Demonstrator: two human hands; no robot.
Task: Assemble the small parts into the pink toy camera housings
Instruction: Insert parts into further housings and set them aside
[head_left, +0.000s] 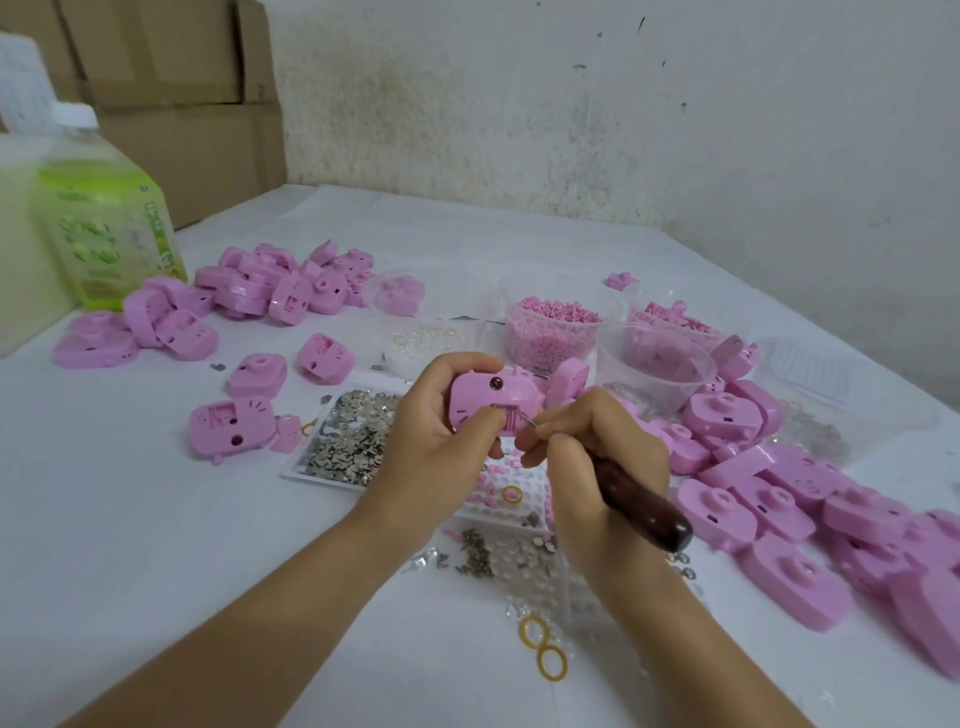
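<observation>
Head view: I see my left hand (431, 447), fingers (464, 365) curled round a pink housing (485, 397) held above the surface (156, 519), near the tray (345, 441) of metal parts. My right hand (597, 462) grips a dark-handled tool (641, 501), its thin tip at the housing's edge.

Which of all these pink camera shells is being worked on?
The pink housing gripped in the left hand; the right hand points a wooden-handled tool at it. The other housings lie unheld.
</observation>
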